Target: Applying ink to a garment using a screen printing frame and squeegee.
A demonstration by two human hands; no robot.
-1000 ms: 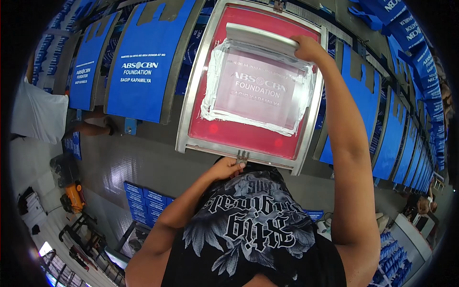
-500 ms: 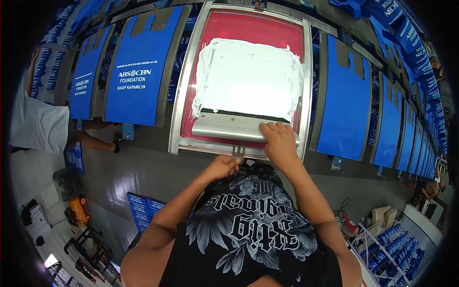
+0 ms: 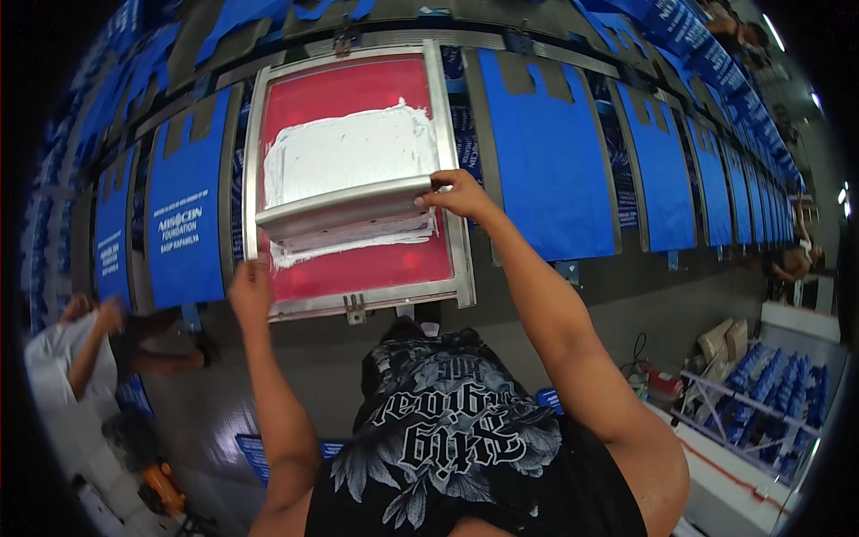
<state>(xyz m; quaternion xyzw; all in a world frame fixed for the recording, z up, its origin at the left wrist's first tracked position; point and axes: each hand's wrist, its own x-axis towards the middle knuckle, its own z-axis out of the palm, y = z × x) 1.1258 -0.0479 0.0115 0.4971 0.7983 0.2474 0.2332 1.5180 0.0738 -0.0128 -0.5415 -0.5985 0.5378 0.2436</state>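
Observation:
A screen printing frame (image 3: 448,134) with metal rails and a red mesh (image 3: 340,80) lies before me. White ink (image 3: 349,148) covers much of the mesh, with a thinner smeared strip at its near side. Across the ink, slightly slanted, lies a long metal squeegee (image 3: 344,204). My right hand (image 3: 456,195) grips its right end, fingers over the top and thumb at the near side. My left hand (image 3: 250,285), a little blurred, is closed at the frame's near left corner, against the left rail. A small metal bracket (image 3: 355,309) sticks out from the front rail.
Flat boards with blue bags stand in a row on both sides, a printed blue bag (image 3: 188,206) on the left and a plain blue bag (image 3: 555,161) on the right. Another person (image 3: 67,349) works at far left. A rack of blue items (image 3: 769,394) stands at right.
The squeegee has moved away from me, from the mesh's near edge to its middle. My left hand has left the front bracket for the left rail. The whole view has shifted.

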